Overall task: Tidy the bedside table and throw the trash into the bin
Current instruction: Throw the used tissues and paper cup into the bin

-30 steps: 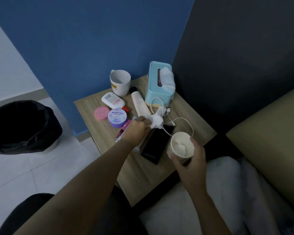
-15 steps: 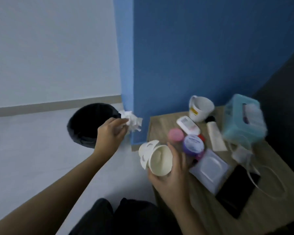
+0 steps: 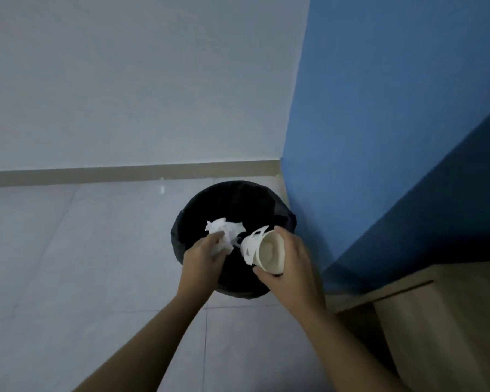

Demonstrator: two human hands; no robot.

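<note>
**Corner of a room, seen from above.** The floor (image 3: 68, 278) is laid with large, pale, glossy tiles divided by thin grout lines. A matt white wall (image 3: 125, 80) is met at its foot by a flat beige skirting board (image 3: 96, 172). To the right a smooth blue-painted wall (image 3: 379, 108) projects forward, its side face lying in deeper shade. At the lower right a corner of the light wood-grain bedside bench (image 3: 450, 321) is set against the blue wall. Only its bare top edge and side panel are shown.

A round bin lined with a crinkled black plastic bag (image 3: 238, 193) stands on the tiles, near the foot of the blue wall and close to the bench. Both hands are held over its mouth.

A crumpled white paper tissue (image 3: 227, 230) is pinched by the left hand (image 3: 204, 258). The fingers are curled round its lower part, while the ragged upper part stands free above the opening.

A cream paper cup with a white fold-out paper handle (image 3: 269, 251) is gripped by the right hand (image 3: 292, 261). The fingers are wrapped round the wall of the cup, with tips showing above and below the rim. The cup is tipped on its side, with its mouth turned towards the camera. Its handle points to the tissue and lies just beside it. What lies within the cup cannot be told.
</note>
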